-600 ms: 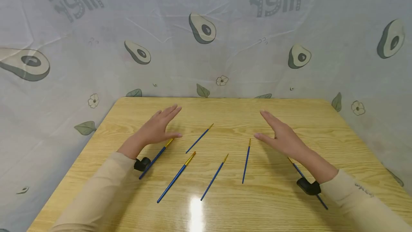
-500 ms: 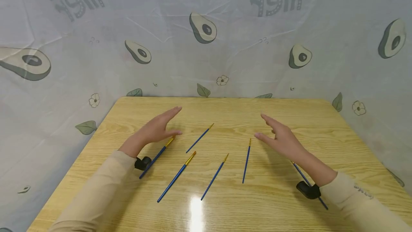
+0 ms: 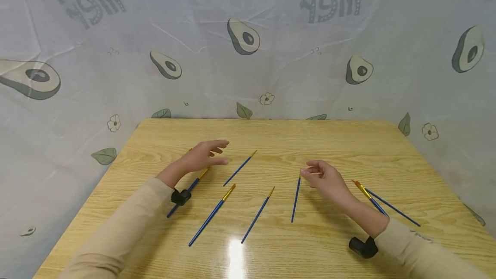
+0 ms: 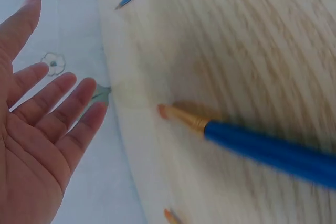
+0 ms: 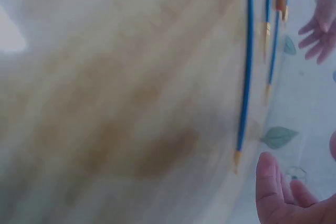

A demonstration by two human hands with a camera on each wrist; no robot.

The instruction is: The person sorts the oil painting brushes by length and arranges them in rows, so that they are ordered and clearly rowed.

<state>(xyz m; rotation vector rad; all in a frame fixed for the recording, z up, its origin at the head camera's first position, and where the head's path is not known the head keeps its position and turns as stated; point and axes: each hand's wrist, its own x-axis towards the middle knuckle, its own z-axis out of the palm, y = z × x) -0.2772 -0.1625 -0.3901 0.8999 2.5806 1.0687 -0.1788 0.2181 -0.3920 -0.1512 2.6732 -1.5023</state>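
My right hand (image 3: 329,180) is low over the table, thumb and forefinger at the gold-tipped end of a thin blue paintbrush (image 3: 296,197). The right wrist view shows this hand's fingers (image 5: 268,177) spread just beyond the tip of a blue paintbrush (image 5: 245,77), with no brush between them. To the left, my left hand (image 3: 199,156) hovers with loosely bent fingers, holding nothing. A thicker blue paintbrush (image 3: 193,184) lies beneath it, partly covered by the wrist. The left wrist view has its palm beside a thick paintbrush (image 4: 262,150).
Between the hands lie a short thin paintbrush (image 3: 240,168), a thick paintbrush (image 3: 212,214) and another thin one (image 3: 257,214). Right of my right forearm, a thick paintbrush (image 3: 366,193) and a thin one (image 3: 393,208) lie close together. A printed cloth (image 3: 294,76) hangs behind the wooden table (image 3: 271,137).
My right hand has come down and nearer, its fingers bending more beside the thin brush. My left hand has lowered and shifted right. The brushes at far right show more; those between the hands stay put.
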